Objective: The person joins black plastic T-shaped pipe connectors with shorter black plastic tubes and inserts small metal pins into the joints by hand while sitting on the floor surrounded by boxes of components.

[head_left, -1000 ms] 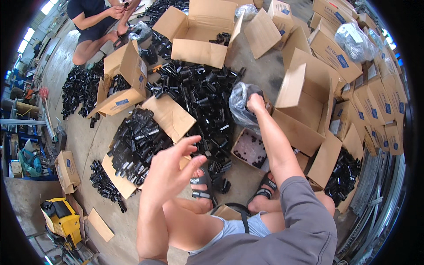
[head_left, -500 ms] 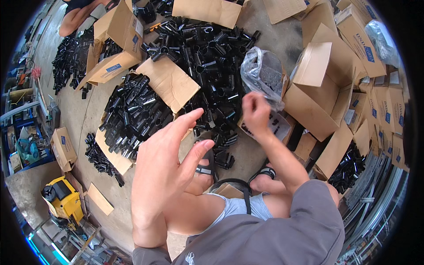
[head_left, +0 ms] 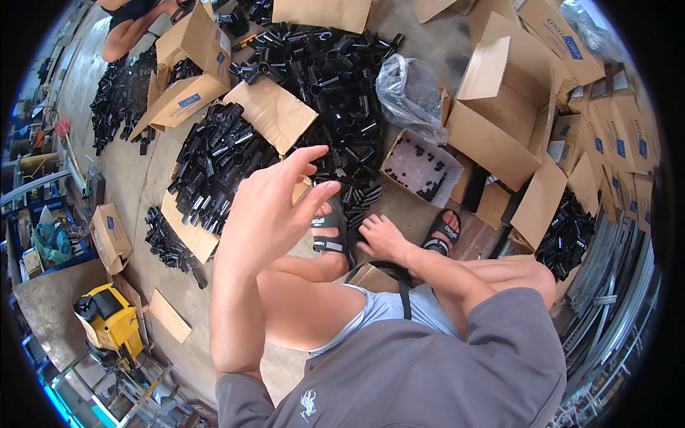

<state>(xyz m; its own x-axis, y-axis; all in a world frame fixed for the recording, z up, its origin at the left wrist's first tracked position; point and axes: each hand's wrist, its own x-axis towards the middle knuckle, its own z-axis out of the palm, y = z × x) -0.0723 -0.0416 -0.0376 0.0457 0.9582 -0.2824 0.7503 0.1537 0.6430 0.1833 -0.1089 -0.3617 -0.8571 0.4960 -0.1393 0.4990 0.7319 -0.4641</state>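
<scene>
My left hand (head_left: 275, 207) is raised in front of me, its thumb and forefinger apart with no object showing between them; the other fingers are partly hidden. Low between my feet, my right hand (head_left: 383, 237) reaches down with its fingers slightly spread, and nothing can be seen in it. Just beyond its fingers lie several short black tube pieces (head_left: 360, 198) beside my left sandal (head_left: 330, 232). Farther off spreads a large heap of black tubular parts (head_left: 342, 107). A light-lined carton (head_left: 412, 158) to the right holds scattered small black pieces.
Another pile of black parts (head_left: 221, 167) lies on cardboard at left, beside a loose cardboard flap (head_left: 271, 114). A clear plastic bag (head_left: 410, 93) and a large open carton (head_left: 499, 135) stand at right. A yellow machine (head_left: 114, 324) is lower left. Another person's leg (head_left: 132, 36) shows far left.
My right hand has moved from above the light-lined carton down and left to beside my left foot. The left hand stays raised, a little higher in view. The view has shifted slightly.
</scene>
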